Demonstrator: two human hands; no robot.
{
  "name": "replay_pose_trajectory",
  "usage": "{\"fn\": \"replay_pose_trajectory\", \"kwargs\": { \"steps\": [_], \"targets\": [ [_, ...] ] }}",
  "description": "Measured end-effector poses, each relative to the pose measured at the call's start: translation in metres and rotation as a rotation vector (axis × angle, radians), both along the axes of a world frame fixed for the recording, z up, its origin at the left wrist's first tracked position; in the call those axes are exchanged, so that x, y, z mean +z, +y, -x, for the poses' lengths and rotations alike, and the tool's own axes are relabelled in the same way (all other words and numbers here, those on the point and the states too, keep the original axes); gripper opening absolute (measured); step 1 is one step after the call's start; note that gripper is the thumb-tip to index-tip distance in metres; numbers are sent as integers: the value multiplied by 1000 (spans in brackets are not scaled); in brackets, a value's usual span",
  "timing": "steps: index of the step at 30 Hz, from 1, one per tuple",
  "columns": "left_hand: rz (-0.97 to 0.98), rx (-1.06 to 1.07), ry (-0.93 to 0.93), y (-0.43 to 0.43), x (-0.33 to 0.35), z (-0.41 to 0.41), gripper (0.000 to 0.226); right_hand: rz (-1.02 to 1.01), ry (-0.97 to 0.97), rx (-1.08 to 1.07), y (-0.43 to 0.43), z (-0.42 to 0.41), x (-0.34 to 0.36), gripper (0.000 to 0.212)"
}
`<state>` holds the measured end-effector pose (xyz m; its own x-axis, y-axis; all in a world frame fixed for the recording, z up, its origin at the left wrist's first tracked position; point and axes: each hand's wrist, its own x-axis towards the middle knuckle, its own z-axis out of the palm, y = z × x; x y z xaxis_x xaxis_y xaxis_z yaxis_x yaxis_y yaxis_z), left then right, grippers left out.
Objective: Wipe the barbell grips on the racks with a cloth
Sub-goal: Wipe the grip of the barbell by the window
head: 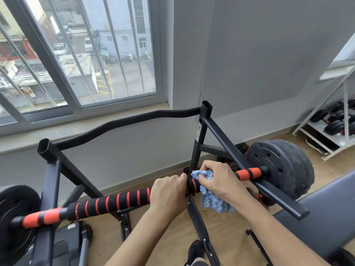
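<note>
A barbell (115,202) with a black foam grip striped in orange lies across a black rack (219,135), with black weight plates on both ends. My left hand (169,192) grips the bar just right of its middle, fingers curled over the top. My right hand (217,179) sits right beside it and holds a blue-and-white cloth (213,202) bunched against the grip. Part of the cloth hangs below the bar. The grip under both hands is hidden.
A curved black bar (119,125) joins the rack's two uprights in front of a barred window (76,54). A grey padded bench (326,217) sits at the right. A white shelf with dumbbells (336,121) stands at the far right. My shoe (196,250) is on the wooden floor.
</note>
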<state>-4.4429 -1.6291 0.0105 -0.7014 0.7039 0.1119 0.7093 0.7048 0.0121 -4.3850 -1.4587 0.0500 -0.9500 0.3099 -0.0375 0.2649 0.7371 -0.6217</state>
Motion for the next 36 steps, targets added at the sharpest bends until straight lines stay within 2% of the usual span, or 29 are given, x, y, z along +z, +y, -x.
{"fn": "replay_pose_trajectory", "kwargs": {
  "steps": [2,4,5,6,7,10,14,17,19,21,25,26,27,28,30,33,36],
  "targets": [
    [56,-50,-277,-3,15,14,25,-4,21,19,0,-3,-1,16],
    [57,-57,-651,-5,31,30,24,-37,32,45,-2,-5,-4,17],
    [62,-50,-781,-6,33,35,21,-55,35,56,-2,-6,-4,17],
    [66,-42,-812,-4,32,37,18,-64,41,63,-3,-5,-5,18],
    [77,-39,-753,-3,31,37,17,-64,49,65,-4,-5,-6,18],
    [49,-15,-416,-3,20,27,26,-66,54,51,-5,-2,-9,19],
    [22,-8,-66,-6,3,6,23,-103,59,16,-9,0,-12,18],
    [-2,-66,98,-6,-12,-7,35,-98,53,12,-10,0,-12,18],
    [3,-46,86,-4,-8,-9,31,-96,46,9,-11,-2,-11,18],
    [44,-33,-102,-1,7,-1,25,-89,37,14,-9,-4,-9,19],
    [-45,-31,-905,4,27,28,29,-48,33,34,-7,-9,-8,20],
    [-53,-6,-995,6,29,30,26,-52,32,37,-7,-10,-8,20],
    [-27,2,-969,9,29,29,25,-60,33,40,-7,-10,-8,19],
    [9,8,-863,11,29,26,26,-67,35,43,-7,-10,-7,19],
    [27,19,-557,12,22,16,29,-56,45,50,-6,-9,-7,20],
    [0,-15,-72,8,1,-1,19,-53,45,49,-6,-7,-6,19],
    [50,-100,155,5,-20,-14,26,-67,36,52,-7,-5,-6,17]
  ]
}}
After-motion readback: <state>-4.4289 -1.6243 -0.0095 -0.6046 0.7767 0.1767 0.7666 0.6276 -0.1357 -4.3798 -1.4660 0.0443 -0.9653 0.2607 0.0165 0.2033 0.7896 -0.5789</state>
